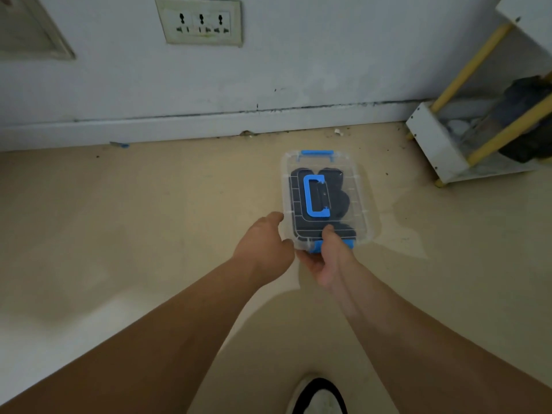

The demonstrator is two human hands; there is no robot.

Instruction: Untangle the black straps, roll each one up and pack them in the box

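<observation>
A: Largest first?
B: Logged beige floor, scuffed and speckled, across most of the view. Then pale wall, with skirting along its foot.

A: Furniture?
B: Noted white rack with yellow rods, far right, near the wall. Saw dark bundle on its shelf (too blurred to name). Also entered triple socket plate, high on the wall, left of centre.

A: And the box?
B: Found clear box centre-right, well short of the wall. Could not tell whether resting on the floor or lifted off it. Found lid on. Saw black straps inside, packed in rounded coils under the lid.

A: Grip?
B: Right hand: clamped on the near end of the box, thumb pressed on the lid, fingers curled beneath. Left hand: fingers curled, touching the near-left corner. Could not tell whether pinching it or merely lying against it.

A: Smaller items?
B: Recorded white shoe with black trim at the bottom edge. Marked blue handle folded flat on the lid's middle. Marked far latch, blue, at the end nearer the wall, and near latch, half hidden by the right hand.
</observation>
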